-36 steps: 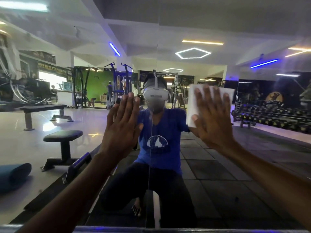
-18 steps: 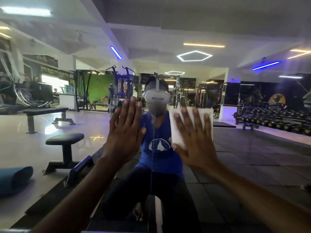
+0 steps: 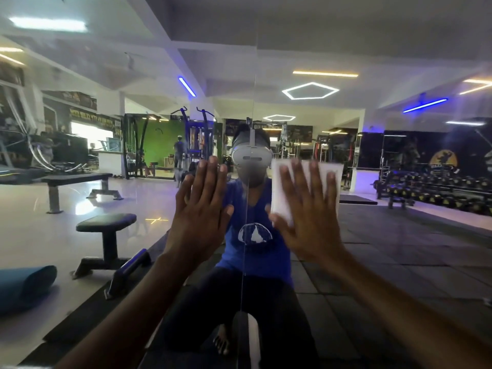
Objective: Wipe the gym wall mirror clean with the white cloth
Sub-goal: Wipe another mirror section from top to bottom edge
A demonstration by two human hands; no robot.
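Note:
The gym wall mirror fills the whole view, with a thin vertical seam between two panels near the middle. My right hand presses the folded white cloth flat against the glass just right of the seam, fingers straight and spread. My left hand lies flat on the glass left of the seam, fingers straight and together, holding nothing. The cloth's middle is hidden under my right hand.
Everything else is reflection: a kneeling person in a blue shirt, weight benches on the left, a rolled blue mat at lower left, a dumbbell rack on the right, dark rubber floor tiles.
My right hand slid the cloth leftward and down across the glass, from well right of the seam to close beside it. My left hand stayed in place.

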